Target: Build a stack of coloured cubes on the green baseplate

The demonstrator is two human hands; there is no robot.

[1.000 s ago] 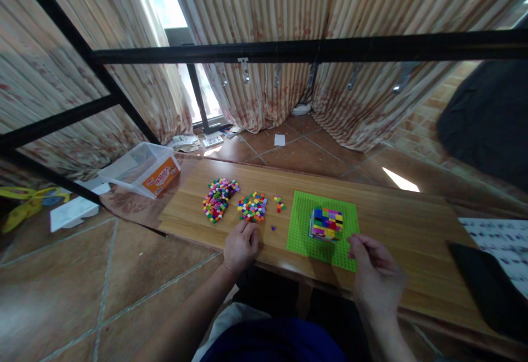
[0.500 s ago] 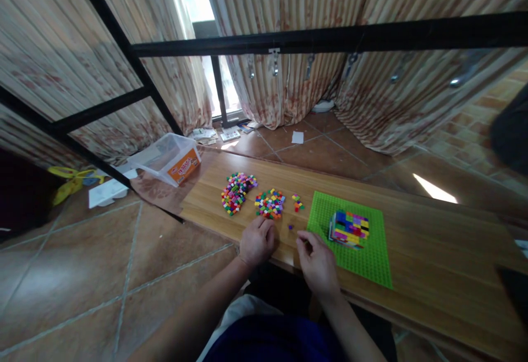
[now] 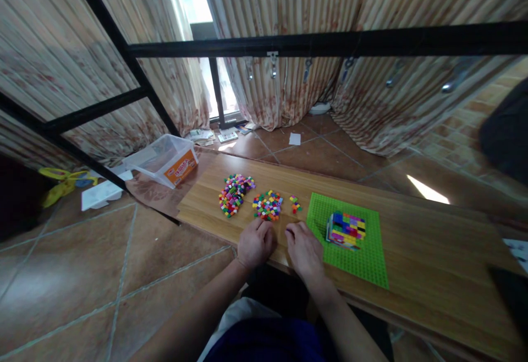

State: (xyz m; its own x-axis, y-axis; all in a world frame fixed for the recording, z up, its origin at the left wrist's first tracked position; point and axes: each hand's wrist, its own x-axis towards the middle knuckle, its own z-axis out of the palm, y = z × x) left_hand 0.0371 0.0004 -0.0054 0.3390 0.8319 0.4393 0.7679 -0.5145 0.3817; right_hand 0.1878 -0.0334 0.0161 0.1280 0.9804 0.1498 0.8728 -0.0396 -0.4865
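Beside loose bricks, hands, farther left, orange bin label, blurred lettering

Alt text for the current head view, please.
A person's right hand curls at a tiny purple brick on a wooden table; the left hand lies by the middle of three loose brick piles. To the right, a blocky multicoloured build stands on a green baseplate.

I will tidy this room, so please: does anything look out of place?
A white sheet lies alone on the tiled floor beyond the table, perhaps dropped. The brick piles look separate, not spilled.
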